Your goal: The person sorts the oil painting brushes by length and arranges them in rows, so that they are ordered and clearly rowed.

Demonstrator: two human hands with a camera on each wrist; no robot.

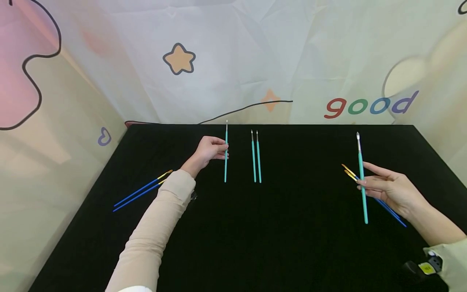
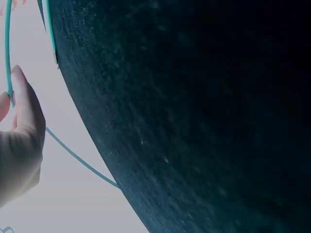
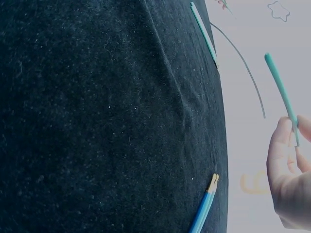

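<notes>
Here's your left hand (image 1: 211, 149), thumb and fingers pinched snug on slim teal brush (image 1: 226, 168), bristles pointing far. Just right of it, two loose teal brushes (image 1: 253, 162) lying side by side, far middle of black table (image 1: 270, 243). Over right, your right hand (image 1: 394, 188) pinching thicker teal brush (image 1: 365, 209), near right-hand blue brushes (image 1: 390, 211). Left-hand blue brushes (image 1: 138, 190) beside your left sleeve (image 1: 153, 231).

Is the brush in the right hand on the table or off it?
Off: the right wrist view shows the brush, pinched by the right hand, clear of the table.
</notes>
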